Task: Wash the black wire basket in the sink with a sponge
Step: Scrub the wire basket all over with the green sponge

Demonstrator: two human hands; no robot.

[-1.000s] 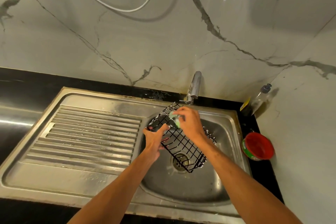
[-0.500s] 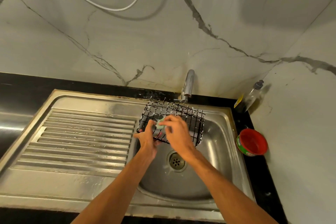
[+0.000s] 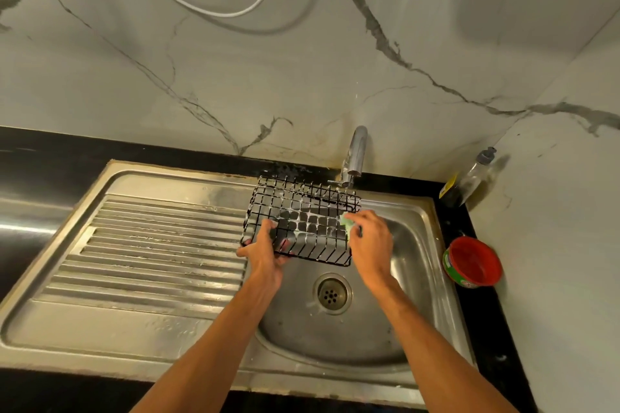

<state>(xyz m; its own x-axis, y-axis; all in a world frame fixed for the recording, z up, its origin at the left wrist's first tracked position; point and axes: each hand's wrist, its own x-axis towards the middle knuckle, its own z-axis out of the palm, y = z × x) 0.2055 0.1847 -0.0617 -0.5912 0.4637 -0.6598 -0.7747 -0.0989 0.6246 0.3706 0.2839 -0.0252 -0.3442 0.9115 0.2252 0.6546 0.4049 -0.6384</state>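
**Both hands on the soapy basket over the sink bowl**

Two bare forearms reach in from the bottom edge and converge over the steel sink [image 3: 335, 342]. Its round drain [image 3: 332, 292] lies just nearer than the hands.

The left hand [image 3: 265, 253] grips the near left corner of the black wire basket [image 3: 302, 208]. Its fingers curl up through the wires and the thumb juts out to the left along the lower rim. The right hand [image 3: 370, 246] lies knuckles-up at the basket's right end, fingers bent round a pale green sponge [image 3: 347, 228] and pressing it against the wires there.

The basket is held off the bowl floor and tilted, with white suds clinging to its grid. Its far edge sits just under the spout of the chrome tap [image 3: 356, 151]. The ribbed drainboard [image 3: 151, 245] stretches away to the left.

On the black counter [image 3: 50, 151] to the right stands an open red tub [image 3: 473, 261]. It has a green band with a small red-and-white patch — the lettering is too small to read. Farther back in the corner leans a clear bottle [image 3: 469, 178] with a grey cap and a yellow label, equally illegible.

Behind everything rises the veined marble wall [image 3: 302, 77], with a white hose [image 3: 218, 13] looping across it.
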